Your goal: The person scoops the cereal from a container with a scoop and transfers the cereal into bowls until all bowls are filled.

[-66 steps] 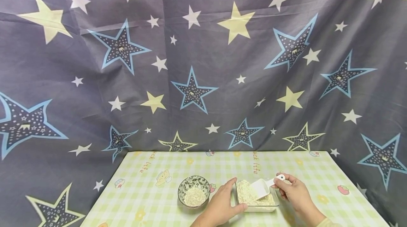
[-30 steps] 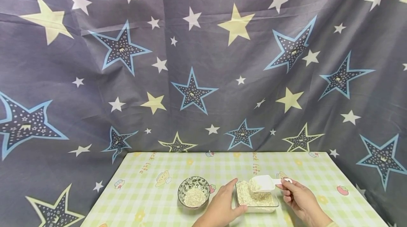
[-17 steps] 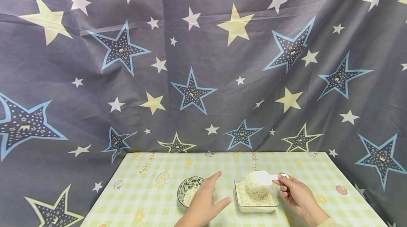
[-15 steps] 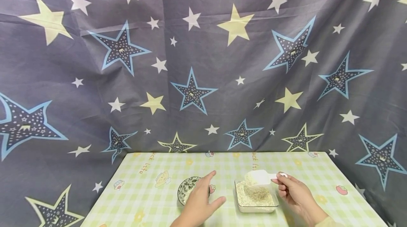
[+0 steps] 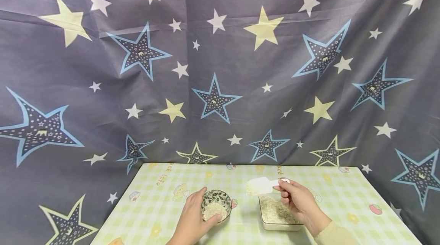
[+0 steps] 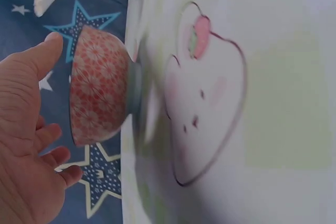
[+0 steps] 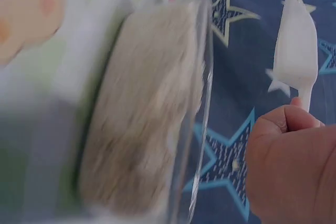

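On the worktop [image 5: 137, 218], a glass container [image 5: 280, 227] sits to the bowl's [image 5: 220, 197] right, presumably for easy reach. The left hand [image 5: 192, 216] spreads, ungripping, at the bowl's left, perhaps to steady it; the right hand [image 5: 299, 203] pinches the raised scoop [image 5: 262, 185] to its right, likely sparing flakes [image 5: 252, 188].

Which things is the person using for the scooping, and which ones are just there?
For the scooping:
white scoop, held in the right hand
patterned bowl with pale flakes, left hand beside it
clear container, with more flakes

Just there:
checked tablecloth underneath
starry curtain behind
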Demonstrator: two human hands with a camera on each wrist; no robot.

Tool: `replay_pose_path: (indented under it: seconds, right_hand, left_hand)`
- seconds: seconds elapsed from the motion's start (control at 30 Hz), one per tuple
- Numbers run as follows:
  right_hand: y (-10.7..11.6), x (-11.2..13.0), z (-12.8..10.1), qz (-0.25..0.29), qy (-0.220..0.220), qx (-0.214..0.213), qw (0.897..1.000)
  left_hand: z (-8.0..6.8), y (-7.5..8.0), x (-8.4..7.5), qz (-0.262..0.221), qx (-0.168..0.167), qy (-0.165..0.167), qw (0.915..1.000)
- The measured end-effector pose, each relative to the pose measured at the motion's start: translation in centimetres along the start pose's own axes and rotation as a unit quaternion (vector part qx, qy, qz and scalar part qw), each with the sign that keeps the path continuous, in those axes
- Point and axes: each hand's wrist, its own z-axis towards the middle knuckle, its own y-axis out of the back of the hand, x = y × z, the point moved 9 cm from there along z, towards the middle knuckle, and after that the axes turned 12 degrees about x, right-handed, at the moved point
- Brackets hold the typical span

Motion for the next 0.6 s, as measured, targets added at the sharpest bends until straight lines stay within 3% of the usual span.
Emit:
replay_pose_path:
  seconds: [0.3,0.6]
  right_hand:
    - [-5.6,-1.5,2.2,-0.013,0.009,-0.002,1.000]
    - [-8.9,-2.7,2.8,-0.072,0.028,0.000,0.997]
  left_hand:
    - [-0.3,-0.5,1.2,-0.007,0.028,0.031,0.9991]
    - [-0.3,-1.1,1.6,-0.004,0.040,0.033,0.9986]
